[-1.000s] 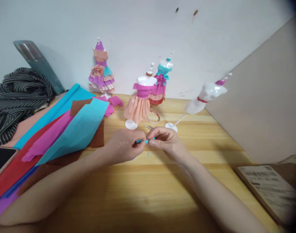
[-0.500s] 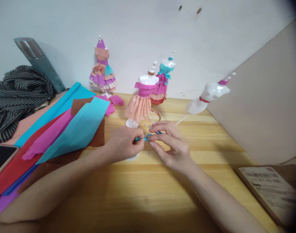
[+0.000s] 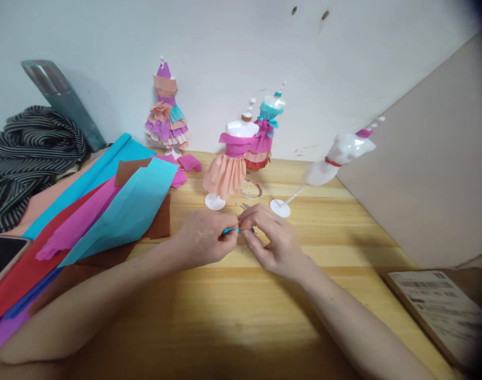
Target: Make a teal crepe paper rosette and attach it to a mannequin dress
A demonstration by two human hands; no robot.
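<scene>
Soft, moderate indoor light; broad shadow over the near worktop (image 3: pixel 241 322), small glints on the white mannequin torso (image 3: pixel 349 150). Small blue piece (image 3: pixel 230 231) in the hands (image 3: pixel 201 237) lacks crispness. Right edge blackened, carton label (image 3: pixel 433 303) smeared.

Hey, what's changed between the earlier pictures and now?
Your right hand, fingers spread half a second ago, has drawn its fingertips together again, moving slightly toward your left hand, and pinches the small blue strip. The left hand kept its pinch on it. The peach-skirted mannequin and turquoise sheet stayed put.
</scene>
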